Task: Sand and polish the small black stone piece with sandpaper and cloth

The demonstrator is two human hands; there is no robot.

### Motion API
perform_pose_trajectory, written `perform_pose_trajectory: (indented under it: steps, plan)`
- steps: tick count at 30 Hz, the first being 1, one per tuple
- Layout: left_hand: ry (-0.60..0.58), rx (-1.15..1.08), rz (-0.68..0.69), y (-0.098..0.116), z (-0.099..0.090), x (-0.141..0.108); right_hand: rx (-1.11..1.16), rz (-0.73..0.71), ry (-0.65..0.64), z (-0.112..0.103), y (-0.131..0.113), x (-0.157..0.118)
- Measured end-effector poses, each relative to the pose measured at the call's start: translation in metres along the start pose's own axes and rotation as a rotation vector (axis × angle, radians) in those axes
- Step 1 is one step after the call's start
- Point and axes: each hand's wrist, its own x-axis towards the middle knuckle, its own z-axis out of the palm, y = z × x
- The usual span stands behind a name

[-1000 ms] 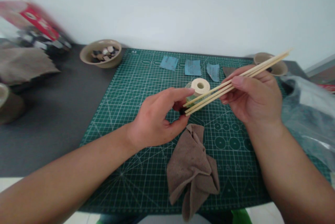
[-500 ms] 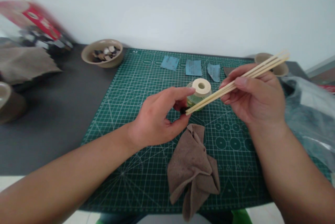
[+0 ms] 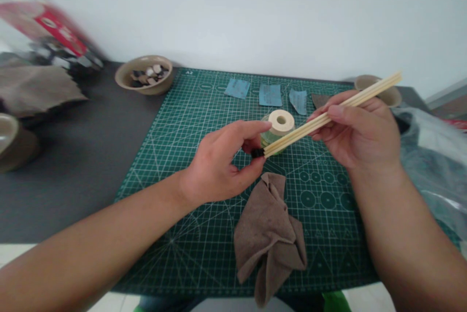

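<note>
My right hand (image 3: pixel 359 130) holds a bundle of thin pale sticks (image 3: pixel 302 131) that slants down to the left. At the bundle's lower end is a small black piece (image 3: pixel 257 153), pinched between the fingers of my left hand (image 3: pixel 226 164). Behind the sticks stands a glass jar (image 3: pixel 268 136) with greenish contents and a cream ring-shaped top (image 3: pixel 281 121); my left index finger reaches to the edge of that top. Nearer to me, a crumpled brown cloth (image 3: pixel 268 229) lies on the green cutting mat (image 3: pixel 204 249).
Three blue packets (image 3: pixel 270 95) lie at the mat's back. A bowl of stone-like pieces (image 3: pixel 145 86) sits back left, another bowl (image 3: pixel 392 97) back right. Clear plastic (image 3: pixel 434 156) lies right; a brown cloth (image 3: pixel 36 88), a bag (image 3: pixel 60 35) and a bowl (image 3: pixel 16 144) are left.
The sticks have shifted slightly to the right in my right hand, and more of the black piece at their lower end shows. My left hand has hardly moved.
</note>
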Motion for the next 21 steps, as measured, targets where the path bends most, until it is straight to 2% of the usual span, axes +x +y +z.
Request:
perform_pose_trajectory:
  steps: [10,16,21]
  plan:
    - [0.0,0.026,0.017,0.002,0.001,0.0,0.036,0.061,-0.05,0.008,0.005,-0.005]
    - [0.002,0.034,0.034,0.001,0.001,0.001,0.031,0.015,-0.002,0.007,0.002,-0.005]
    - [-0.007,0.067,0.013,0.003,0.001,0.001,0.028,0.025,-0.057,0.009,0.004,-0.006]
